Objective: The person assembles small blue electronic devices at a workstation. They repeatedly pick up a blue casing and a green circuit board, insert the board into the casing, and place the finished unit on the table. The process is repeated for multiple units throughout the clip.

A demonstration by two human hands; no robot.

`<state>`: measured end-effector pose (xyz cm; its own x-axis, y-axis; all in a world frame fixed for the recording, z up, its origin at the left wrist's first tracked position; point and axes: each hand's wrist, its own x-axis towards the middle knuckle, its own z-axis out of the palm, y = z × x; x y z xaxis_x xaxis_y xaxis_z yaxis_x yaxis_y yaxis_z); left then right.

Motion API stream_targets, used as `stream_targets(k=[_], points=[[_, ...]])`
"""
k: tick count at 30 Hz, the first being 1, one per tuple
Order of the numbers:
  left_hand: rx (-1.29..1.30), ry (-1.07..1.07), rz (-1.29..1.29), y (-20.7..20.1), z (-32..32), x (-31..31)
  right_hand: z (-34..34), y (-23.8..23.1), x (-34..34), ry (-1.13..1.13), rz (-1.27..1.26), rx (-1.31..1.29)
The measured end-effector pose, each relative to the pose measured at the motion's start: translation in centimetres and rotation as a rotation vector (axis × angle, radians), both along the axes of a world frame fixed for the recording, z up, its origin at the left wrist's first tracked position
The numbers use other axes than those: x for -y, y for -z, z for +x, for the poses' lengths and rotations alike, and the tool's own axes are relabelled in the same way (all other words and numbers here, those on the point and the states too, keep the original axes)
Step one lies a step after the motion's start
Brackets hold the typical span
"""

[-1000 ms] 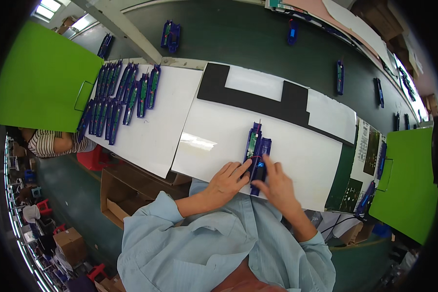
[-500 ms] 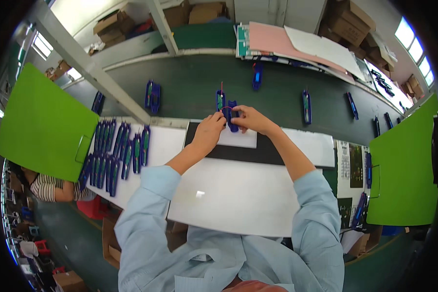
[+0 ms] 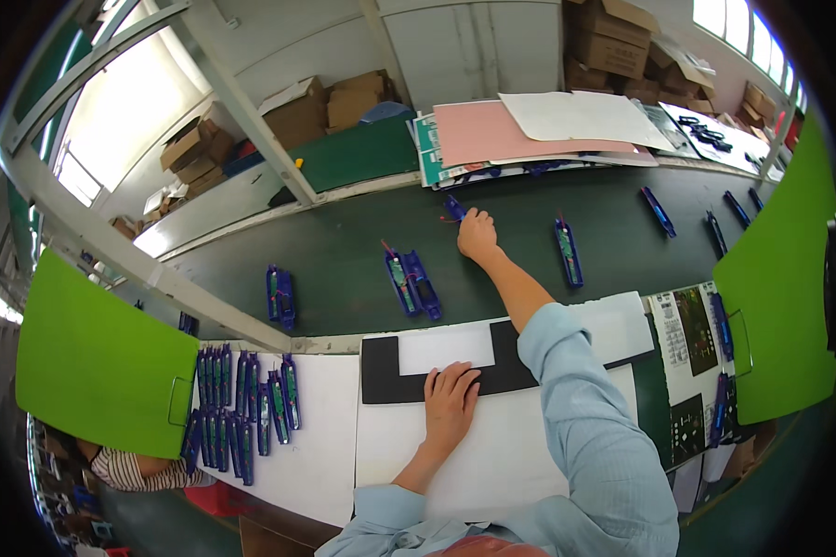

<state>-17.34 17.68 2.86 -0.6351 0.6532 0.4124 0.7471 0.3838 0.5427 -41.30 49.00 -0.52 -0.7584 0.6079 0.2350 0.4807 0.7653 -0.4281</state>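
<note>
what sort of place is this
Probably an electronics assembly workshop: blue casings with green circuit boards lie in rows on a white worktop, more sit along a long dark green surface, and cardboard boxes are piled beyond.

Panels: bright green flat panels, far left (image 3: pixel 102 362) and far right of frame.
Sheets: pink flat sheet (image 3: pixel 478 135) partly under white sheet (image 3: pixel 576 121), upper centre-right.
Boxes: brown cardboard boxes (image 3: pixel 613 42), stacked upper right.
Post: pale metal beam (image 3: pixel 167 283), slanting, left.
Stool: red plastic, partly hidden (image 3: pixel 215 499), lower left.
</note>
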Motion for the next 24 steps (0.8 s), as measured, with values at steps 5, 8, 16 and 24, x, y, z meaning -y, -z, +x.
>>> stream_targets(k=[5,8,16,24], points=[[-0.033,-0.074,0.003,0.9,-0.3,1.3,8.1,-3.6,-1.6,-0.030,0.021,0.010],[-0.051,-0.088,0.001,1.3,-0.3,1.3,15.0,-5.4,-4.2,0.080,0.061,-0.029],[-0.042,-0.044,0.190,1.0,-0.5,0.6,20.4,-4.7,-4.3,0.092,-0.054,-0.032],[0.996,0.018,0.553,0.3,5.6,3.4,35.6,-4.2,17.1,-0.476,-0.719,-0.199]])
